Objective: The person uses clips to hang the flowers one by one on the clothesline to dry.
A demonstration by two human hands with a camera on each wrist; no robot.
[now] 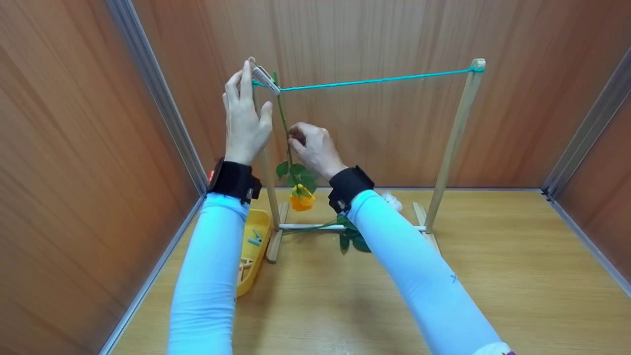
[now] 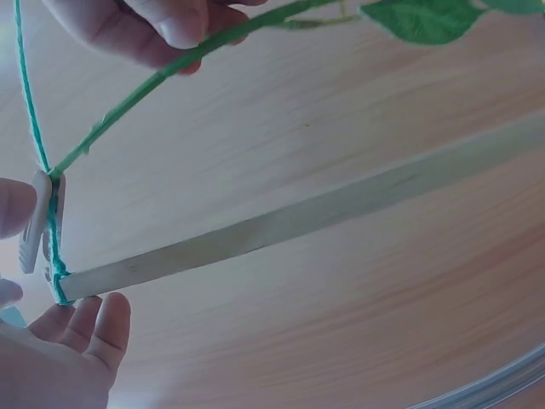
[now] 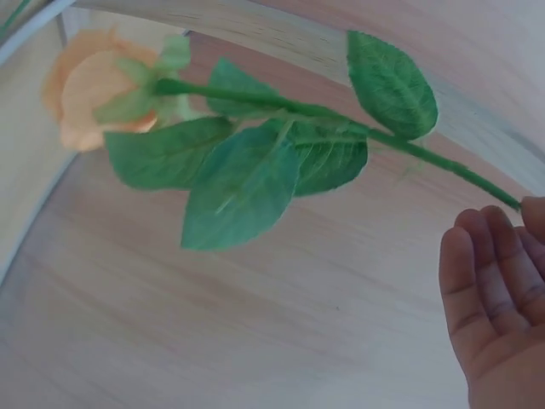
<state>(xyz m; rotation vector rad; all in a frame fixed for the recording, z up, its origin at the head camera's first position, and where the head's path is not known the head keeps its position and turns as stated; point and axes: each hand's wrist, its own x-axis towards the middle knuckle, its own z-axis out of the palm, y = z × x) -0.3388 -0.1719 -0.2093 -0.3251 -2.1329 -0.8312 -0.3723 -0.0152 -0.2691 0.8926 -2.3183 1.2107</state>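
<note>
An artificial yellow rose [image 1: 301, 198] hangs bloom down beside the left post. Near its upper end, a pale clothespin [image 1: 266, 80] clips its stem to the turquoise cord [image 1: 374, 82]. My right hand [image 1: 316, 148] pinches the stem below the cord; in the right wrist view, leaves [image 3: 243, 183] spread between this hand [image 3: 502, 298] and the bloom. My left hand [image 1: 246, 116] is raised at the top of the left post, its fingers extended beside the clothespin. In the left wrist view, the thumb lies close to the clothespin [image 2: 34, 226]; contact is hard to tell.
The cord runs to the right wooden post [image 1: 456, 143]. A yellow tray [image 1: 259, 266] with several clothespins stands by the left foot of the rack. Another flower, with a white bloom [image 1: 392, 201], lies by the lower bar, partly behind my right arm. Wooden panels surround the floor.
</note>
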